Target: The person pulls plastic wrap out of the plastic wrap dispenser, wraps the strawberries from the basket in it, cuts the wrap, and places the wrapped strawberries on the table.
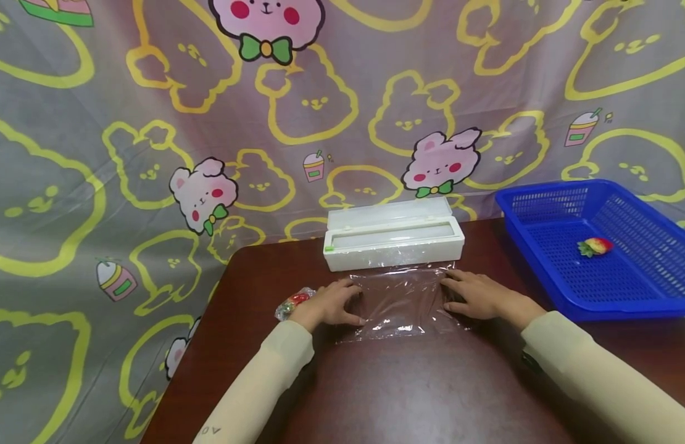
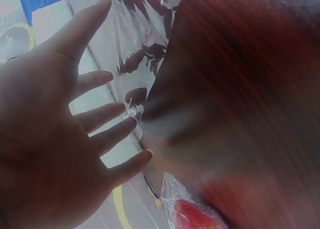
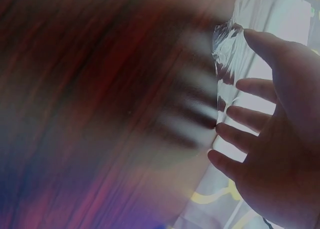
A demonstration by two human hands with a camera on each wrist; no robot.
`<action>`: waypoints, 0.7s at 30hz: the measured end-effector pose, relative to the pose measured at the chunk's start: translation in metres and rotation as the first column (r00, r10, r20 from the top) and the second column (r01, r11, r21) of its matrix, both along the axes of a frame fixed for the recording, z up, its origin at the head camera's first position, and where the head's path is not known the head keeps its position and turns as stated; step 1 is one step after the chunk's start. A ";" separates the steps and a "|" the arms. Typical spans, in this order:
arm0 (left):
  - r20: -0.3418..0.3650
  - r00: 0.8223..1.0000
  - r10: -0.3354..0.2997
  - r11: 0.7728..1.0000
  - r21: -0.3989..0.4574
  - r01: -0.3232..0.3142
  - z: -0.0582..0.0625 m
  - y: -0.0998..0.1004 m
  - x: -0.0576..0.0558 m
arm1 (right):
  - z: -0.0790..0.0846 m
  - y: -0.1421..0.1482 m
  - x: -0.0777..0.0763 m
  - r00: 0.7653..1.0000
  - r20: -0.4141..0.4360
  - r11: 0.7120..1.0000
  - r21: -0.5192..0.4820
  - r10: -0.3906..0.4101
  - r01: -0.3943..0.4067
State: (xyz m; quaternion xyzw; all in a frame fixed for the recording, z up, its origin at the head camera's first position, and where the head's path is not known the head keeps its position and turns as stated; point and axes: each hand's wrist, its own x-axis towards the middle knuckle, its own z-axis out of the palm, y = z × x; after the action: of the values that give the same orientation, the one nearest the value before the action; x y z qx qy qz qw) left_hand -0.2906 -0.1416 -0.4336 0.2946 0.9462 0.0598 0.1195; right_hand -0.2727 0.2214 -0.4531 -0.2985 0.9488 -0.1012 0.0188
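A sheet of clear cling film [image 1: 400, 305] lies on the table in front of a white cling film dispenser box [image 1: 398, 254], whose lid is raised. My left hand [image 1: 332, 302] touches the film's left edge with spread fingers. At its right edge is my right hand [image 1: 477, 296], fingers likewise apart. Both wrist views show the fingertips along the crinkled film, the left hand [image 2: 65, 119] and the right hand [image 3: 280, 124] gripping nothing. Beside my left hand sits a red strawberry wrapped in film [image 1: 294, 302], its wrapping [image 2: 175, 189] partly seen in the left wrist view.
A blue plastic basket [image 1: 542, 271] stands at the right, holding one unwrapped red and yellow strawberry [image 1: 596, 246]. The dark brown table [image 1: 398, 394] ends at the left, and a patterned curtain [image 1: 365, 80] hangs behind it.
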 end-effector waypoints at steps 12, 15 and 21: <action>-0.070 0.997 0.014 1.000 0.029 -0.012 0.001 0.005 -0.001 | -0.002 0.000 0.001 1.000 -0.011 1.000 -0.025 -0.013 0.013; -0.193 0.981 0.022 0.998 0.058 -0.011 0.008 0.013 -0.004 | 0.005 -0.001 0.007 0.998 -0.066 0.999 -0.034 -0.011 0.009; -0.391 0.918 0.075 0.995 0.084 -0.046 0.022 0.031 -0.022 | 0.043 -0.013 0.021 0.980 -0.199 0.998 -0.049 0.016 -0.026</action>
State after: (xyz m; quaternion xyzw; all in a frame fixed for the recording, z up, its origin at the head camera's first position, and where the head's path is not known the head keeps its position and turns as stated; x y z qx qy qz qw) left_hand -0.3130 -0.1107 -0.4117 0.2754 0.9568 0.0377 -0.0857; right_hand -0.2515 0.2082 -0.4096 -0.3175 0.9399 -0.0952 -0.0824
